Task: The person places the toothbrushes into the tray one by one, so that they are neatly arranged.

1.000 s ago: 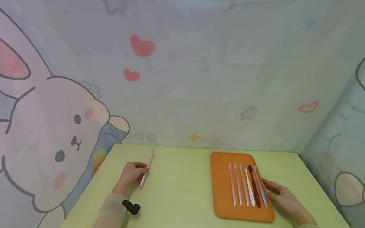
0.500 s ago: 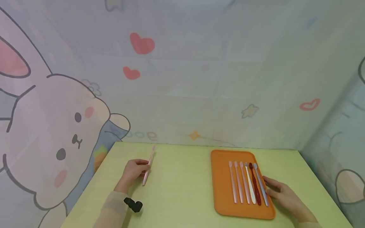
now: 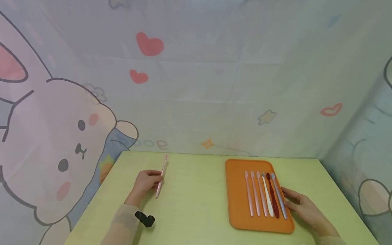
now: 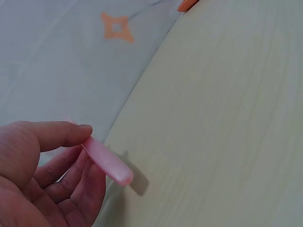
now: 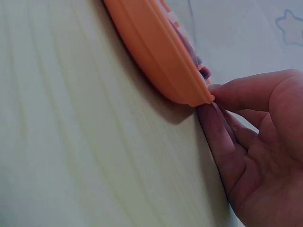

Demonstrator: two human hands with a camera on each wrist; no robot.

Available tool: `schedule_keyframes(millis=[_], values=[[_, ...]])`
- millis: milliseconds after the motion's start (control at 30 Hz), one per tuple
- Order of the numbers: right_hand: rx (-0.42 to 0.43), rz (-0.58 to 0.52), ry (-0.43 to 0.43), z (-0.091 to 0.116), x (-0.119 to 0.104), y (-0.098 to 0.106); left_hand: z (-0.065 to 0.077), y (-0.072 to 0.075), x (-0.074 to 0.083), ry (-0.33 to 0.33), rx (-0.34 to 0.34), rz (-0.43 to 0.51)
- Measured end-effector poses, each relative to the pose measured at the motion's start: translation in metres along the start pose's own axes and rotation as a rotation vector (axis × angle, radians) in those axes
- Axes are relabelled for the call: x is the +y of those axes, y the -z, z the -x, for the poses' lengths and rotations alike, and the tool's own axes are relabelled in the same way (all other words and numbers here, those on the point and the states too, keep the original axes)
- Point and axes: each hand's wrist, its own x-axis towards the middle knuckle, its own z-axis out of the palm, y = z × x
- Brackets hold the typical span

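Note:
My left hand [image 3: 145, 185] pinches a pink toothbrush [image 3: 163, 168] between thumb and fingers at the table's left side. The brush head points toward the back wall. In the left wrist view its thick handle end [image 4: 111, 165] sticks out past the thumb, with a shadow on the table beside it. At the right, my right hand [image 3: 304, 207] grips the right rim of an orange tray [image 3: 237, 194]. The right wrist view has the thumb on the tray's rim [image 5: 208, 98] and fingers under it. In the tray lie several toothbrushes side by side: pink ones [image 3: 255, 197], a white [image 3: 267, 199], a dark red [image 3: 273, 199] and a blue-grey one [image 3: 280, 200].
The pale yellow-green table [image 3: 196, 197] ends at a printed cloth backdrop [image 3: 196, 102] with hearts and a large rabbit [image 3: 67, 149]. A small black device [image 3: 145, 219] is on the left wrist.
My left hand has shifted slightly to the right with the pink toothbrush, which stands a little straighter toward the back. The right hand keeps its hold on the tray. The head view has tilted slightly.

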Motion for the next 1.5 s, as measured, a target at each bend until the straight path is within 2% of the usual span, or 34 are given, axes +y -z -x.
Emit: schedule_keyframes(millis=[300,400,633,933,1300,1500], values=[[-0.007,-0.007,-0.005,-0.001,0.0,-0.001,-0.003,-0.004,-0.003,0.008,-0.016,0.032],[-0.004,0.003,-0.003,-0.001,0.0,0.0,-0.001,-0.01,-0.002,0.005,-0.033,0.063],[0.003,0.011,0.005,0.0,0.0,0.002,0.006,-0.042,0.007,-0.011,-0.105,0.122],[0.001,0.015,0.008,0.002,0.0,0.001,0.016,-0.084,0.02,-0.005,-0.211,0.155],[0.002,0.002,0.003,0.002,0.001,0.001,0.02,-0.119,0.026,0.009,-0.311,0.193],[0.008,0.019,0.006,0.001,0.001,0.0,0.023,-0.133,0.027,0.009,-0.356,0.212]])
